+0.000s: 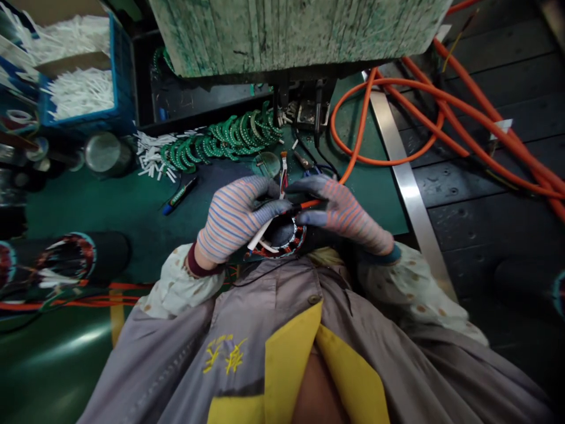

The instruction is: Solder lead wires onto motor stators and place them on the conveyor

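Note:
Both my hands wear striped knit gloves and meet over a round motor stator (pixel 282 238) with copper windings, held close to my body. My left hand (pixel 236 215) wraps the stator's left side, with white sleeved leads under its fingers. My right hand (pixel 339 212) pinches an orange cable (pixel 353 153) that runs from the stator up across the green mat (pixel 132 206). A few loose wire ends (pixel 283 168) stick up just beyond my fingers.
A row of green curved parts (pixel 220 144) and scattered white sleeves (pixel 152 159) lie behind. Blue bins of white tubing (pixel 79 94) stand far left, beside a metal can (pixel 103 153). Another stator (pixel 66 259) lies left. Orange cables (pixel 485 123) cross the dark floor right of a metal edge strip (pixel 408 188). A marker pen (pixel 180 196) lies on the mat.

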`<action>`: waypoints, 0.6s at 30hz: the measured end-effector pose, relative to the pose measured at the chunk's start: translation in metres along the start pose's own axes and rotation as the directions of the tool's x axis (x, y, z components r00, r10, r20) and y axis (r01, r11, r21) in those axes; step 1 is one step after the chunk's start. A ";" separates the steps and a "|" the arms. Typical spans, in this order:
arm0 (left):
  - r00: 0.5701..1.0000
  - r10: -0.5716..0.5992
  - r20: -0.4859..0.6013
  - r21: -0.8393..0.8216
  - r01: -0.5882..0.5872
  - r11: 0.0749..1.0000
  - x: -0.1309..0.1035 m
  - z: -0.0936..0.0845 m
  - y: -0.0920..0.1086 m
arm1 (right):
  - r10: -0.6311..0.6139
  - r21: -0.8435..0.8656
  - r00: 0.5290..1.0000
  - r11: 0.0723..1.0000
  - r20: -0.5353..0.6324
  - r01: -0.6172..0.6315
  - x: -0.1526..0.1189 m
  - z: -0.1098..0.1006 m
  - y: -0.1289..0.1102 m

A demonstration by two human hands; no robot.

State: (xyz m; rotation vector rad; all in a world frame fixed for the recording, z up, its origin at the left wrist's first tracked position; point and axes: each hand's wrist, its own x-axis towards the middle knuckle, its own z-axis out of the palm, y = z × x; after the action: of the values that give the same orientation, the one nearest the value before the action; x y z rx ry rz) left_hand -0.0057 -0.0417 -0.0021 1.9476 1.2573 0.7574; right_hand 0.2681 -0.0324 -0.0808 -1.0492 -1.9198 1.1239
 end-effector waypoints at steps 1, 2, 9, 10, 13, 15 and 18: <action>1.000 0.017 0.002 0.051 -0.017 0.999 -0.003 0.001 0.000 | -0.035 -0.146 0.999 0.988 0.041 0.041 -0.009 -0.004 0.007; 0.999 0.031 0.011 0.089 -0.032 0.995 -0.005 0.001 0.000 | -0.054 -0.287 0.995 0.955 0.081 0.075 -0.018 -0.004 0.012; 0.990 0.055 0.127 0.184 -0.078 0.980 0.010 -0.022 -0.021 | 0.005 -0.677 0.999 0.735 0.042 0.025 -0.036 0.056 0.009; 0.990 0.055 0.130 0.169 -0.077 0.983 0.014 -0.026 -0.027 | 0.016 -0.691 1.000 0.723 0.025 0.005 -0.033 0.055 0.009; 0.991 0.055 0.120 0.067 -0.064 0.996 0.021 -0.030 -0.043 | 0.073 -0.731 0.997 0.681 0.022 -0.034 -0.034 0.027 0.009; 0.992 0.060 0.110 0.022 -0.063 0.998 0.023 -0.027 -0.049 | 0.147 -0.752 0.989 0.651 -0.003 -0.099 -0.050 0.007 0.003; 0.989 0.074 0.132 0.023 -0.078 0.997 0.024 -0.022 -0.052 | 0.306 -0.623 0.950 0.732 -0.059 -0.275 -0.084 0.001 -0.015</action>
State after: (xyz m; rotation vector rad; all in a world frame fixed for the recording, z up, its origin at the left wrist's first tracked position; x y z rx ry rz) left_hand -0.0413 0.0007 -0.0283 2.0431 1.1267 0.6411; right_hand 0.3003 -0.1112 -0.0804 -1.7487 -2.2912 0.6499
